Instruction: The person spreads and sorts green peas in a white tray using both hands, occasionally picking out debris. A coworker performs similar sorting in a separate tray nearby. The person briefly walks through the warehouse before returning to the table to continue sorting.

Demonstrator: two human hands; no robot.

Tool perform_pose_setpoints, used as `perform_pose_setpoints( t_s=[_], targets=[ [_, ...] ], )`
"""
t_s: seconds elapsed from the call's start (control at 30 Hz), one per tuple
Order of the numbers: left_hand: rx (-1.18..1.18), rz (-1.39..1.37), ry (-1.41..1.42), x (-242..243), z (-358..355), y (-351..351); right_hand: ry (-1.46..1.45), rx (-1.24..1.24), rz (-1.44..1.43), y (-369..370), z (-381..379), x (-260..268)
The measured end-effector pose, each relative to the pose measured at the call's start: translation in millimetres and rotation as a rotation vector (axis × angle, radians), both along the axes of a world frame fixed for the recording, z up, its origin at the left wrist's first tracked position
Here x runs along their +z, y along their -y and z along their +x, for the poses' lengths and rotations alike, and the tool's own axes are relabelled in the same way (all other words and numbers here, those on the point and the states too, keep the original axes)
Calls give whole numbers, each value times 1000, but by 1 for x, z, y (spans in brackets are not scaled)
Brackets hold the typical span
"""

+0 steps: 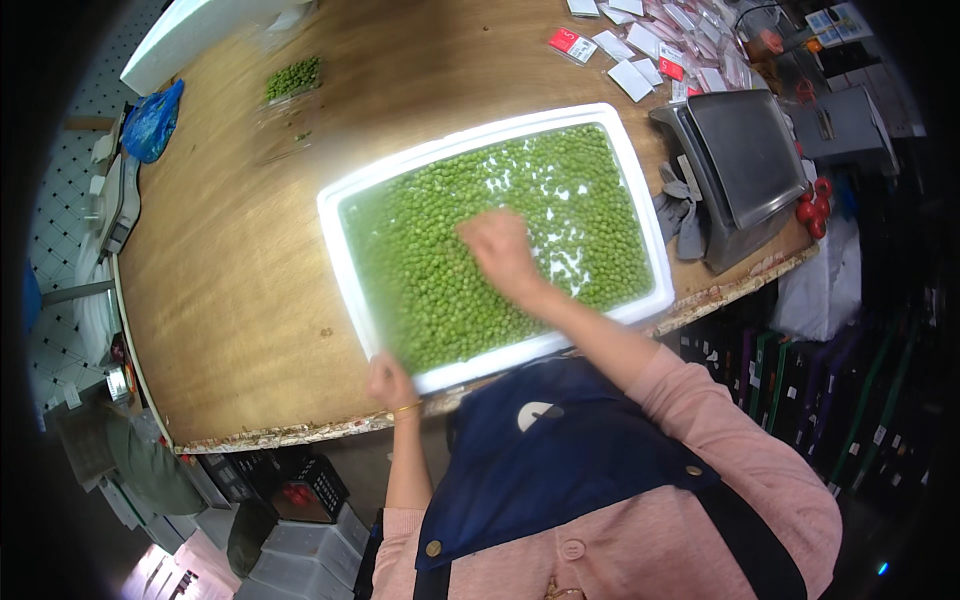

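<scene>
A white foam box (pixel 330 225) lies in front of me, tilted slightly in view, with many shelled green peas (pixel 450 277) spread over its bottom. White patches of the bottom show between the peas on the right side. My left hand (pixel 391 382) is closed on the box's near left corner. Above the middle of the peas is my right hand (pixel 499 247), its fingers curled downward and a little blurred. Whether any peas are inside those fingers is hidden.
Behind the box, a clear plastic pack of peas (pixel 294 79) sits on the wooden table (pixel 225 300). Price cards (pixel 630 79) are heaped at the back right. A metal weighing scale (pixel 742 157) and grey gloves (pixel 681 214) stand right of the box. A blue plastic bag (pixel 152 122) lies at the left edge.
</scene>
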State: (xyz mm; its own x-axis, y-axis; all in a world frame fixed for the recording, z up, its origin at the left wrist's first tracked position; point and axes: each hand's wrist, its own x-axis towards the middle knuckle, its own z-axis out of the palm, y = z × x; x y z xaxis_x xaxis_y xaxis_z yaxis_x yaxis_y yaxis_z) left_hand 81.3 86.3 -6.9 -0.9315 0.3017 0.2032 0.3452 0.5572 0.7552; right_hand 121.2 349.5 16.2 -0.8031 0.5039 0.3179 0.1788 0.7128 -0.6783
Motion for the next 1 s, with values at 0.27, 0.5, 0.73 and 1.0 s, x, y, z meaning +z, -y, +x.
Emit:
perform_pose_setpoints(
  t_s=[0.27,0.5,0.73,1.0],
  targets=[
    [0,-23,-5,1,-1,-2,97,27,17,-59,-33,-10],
    [-5,19,-46,2,1,-4,218,33,-284,-57,-31,-10],
    [-1,8,-40,-2,1,-4,113,23,-1102,-56,1,-1],
    [4,15,-30,4,1,-8,-41,37,-1367,-58,5,2]
  ],
)
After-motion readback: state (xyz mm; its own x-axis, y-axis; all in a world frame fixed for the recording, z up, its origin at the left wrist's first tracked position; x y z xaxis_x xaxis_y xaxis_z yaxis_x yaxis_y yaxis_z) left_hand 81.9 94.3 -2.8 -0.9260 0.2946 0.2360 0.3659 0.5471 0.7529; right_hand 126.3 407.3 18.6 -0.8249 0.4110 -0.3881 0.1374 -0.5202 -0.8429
